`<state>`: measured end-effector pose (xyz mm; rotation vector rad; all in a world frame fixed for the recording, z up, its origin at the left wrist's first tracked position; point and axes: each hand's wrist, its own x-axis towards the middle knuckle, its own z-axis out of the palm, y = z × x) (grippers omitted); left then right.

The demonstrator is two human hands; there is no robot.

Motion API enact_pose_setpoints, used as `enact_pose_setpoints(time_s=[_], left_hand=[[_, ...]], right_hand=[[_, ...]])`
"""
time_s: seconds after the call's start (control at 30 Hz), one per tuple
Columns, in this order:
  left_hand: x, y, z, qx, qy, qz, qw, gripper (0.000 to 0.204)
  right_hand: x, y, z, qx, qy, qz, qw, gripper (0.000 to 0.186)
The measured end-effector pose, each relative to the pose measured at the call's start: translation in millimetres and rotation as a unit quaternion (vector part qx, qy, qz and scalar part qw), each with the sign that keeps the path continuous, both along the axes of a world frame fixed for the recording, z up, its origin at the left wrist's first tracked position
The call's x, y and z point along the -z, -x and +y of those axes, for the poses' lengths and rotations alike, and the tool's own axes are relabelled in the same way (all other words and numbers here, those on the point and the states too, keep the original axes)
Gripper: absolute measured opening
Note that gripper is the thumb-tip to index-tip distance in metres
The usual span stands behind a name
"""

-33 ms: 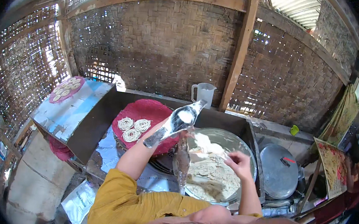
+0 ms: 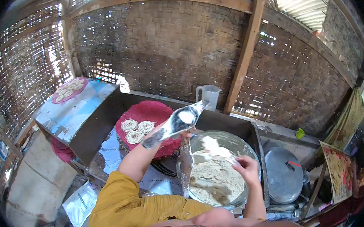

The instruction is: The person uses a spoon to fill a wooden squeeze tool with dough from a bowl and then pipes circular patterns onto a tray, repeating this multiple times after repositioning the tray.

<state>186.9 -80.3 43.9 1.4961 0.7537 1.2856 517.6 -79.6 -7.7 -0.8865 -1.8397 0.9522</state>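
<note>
My left hand (image 2: 187,133), mostly hidden behind it, grips a two-part dough press. The press's upper part (image 2: 184,117) slants up to the right and is whitened round its middle. Its other arm, a wooden handle (image 2: 184,165), hangs down, smeared with pale dough. To the right, my right hand (image 2: 248,167) pinches a soft white lump of dough (image 2: 216,149) over a large metal basin (image 2: 256,151). Thick, pale dough (image 2: 217,177) fills much of the basin. Left of the press, three coiled noodle-like dough rounds (image 2: 134,137) rest on a round red mat (image 2: 145,108).
A clear plastic jug (image 2: 210,96) stands behind the press. At left, a box (image 2: 72,108) bears a pink mat (image 2: 82,82) with several pale rounds. A lidded metal pot (image 2: 281,176) sits right of the basin. Beyond it leans a stained board (image 2: 336,170).
My right hand has shifted slightly right, carrying the white dough a little away from my left hand. The press stays almost in place.
</note>
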Motion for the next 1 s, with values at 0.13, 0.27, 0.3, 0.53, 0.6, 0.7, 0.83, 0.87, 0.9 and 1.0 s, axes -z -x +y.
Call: enact_pose_setpoints(time_s=[0.13,0.27,0.3,0.53,0.6,0.7,0.83,0.87,0.9,1.0], left_hand=[[-10.4,41.7,-26.5,-0.007,-0.039,-0.081,0.996,0.042],[-11.0,38.2,-12.5,0.108,-0.103,-0.289,0.946,0.03],[-20.7,22.2,-20.2,0.111,-0.131,-0.31,0.935,0.028],[-16.0,10.0,-21.5,0.29,-0.195,-0.322,0.88,0.043],[-34.3,22.0,-57.4,0.06,-0.232,-0.158,0.958,0.062],[-28.0,54.6,-78.2,-0.064,0.045,-0.059,0.995,0.055],[-3.4,75.3,-98.1,-0.039,-0.124,0.159,0.979,0.056],[-2.7,77.0,-100.2,-0.054,-0.119,0.169,0.977,0.055],[1.0,81.0,-100.5,-0.107,-0.111,0.209,0.966,0.054],[-0.4,93.7,-99.6,-0.138,-0.11,0.247,0.953,0.052]], right_hand=[[-31.3,-40.6,-20.8,0.138,-0.029,-0.3,0.943,0.029],[-4.0,-6.8,-19.9,0.042,-0.221,-0.274,0.935,0.049],[-3.0,19.2,-29.0,-0.098,0.001,-0.083,0.992,0.061],[-31.7,147.9,-92.1,-0.409,0.537,0.436,0.596,0.084],[-25.7,144.6,-81.8,-0.469,0.544,0.433,0.545,0.081],[-45.4,138.3,-76.2,-0.355,0.472,0.399,0.701,0.076],[-46.8,147.9,-56.5,-0.279,0.296,0.367,0.836,0.08],[-71.4,163.2,-70.0,-0.194,0.194,0.33,0.903,0.096],[-72.7,173.5,-68.7,-0.162,0.11,0.285,0.938,0.1],[-62.2,188.6,-65.5,-0.129,-0.04,0.186,0.973,0.104]])
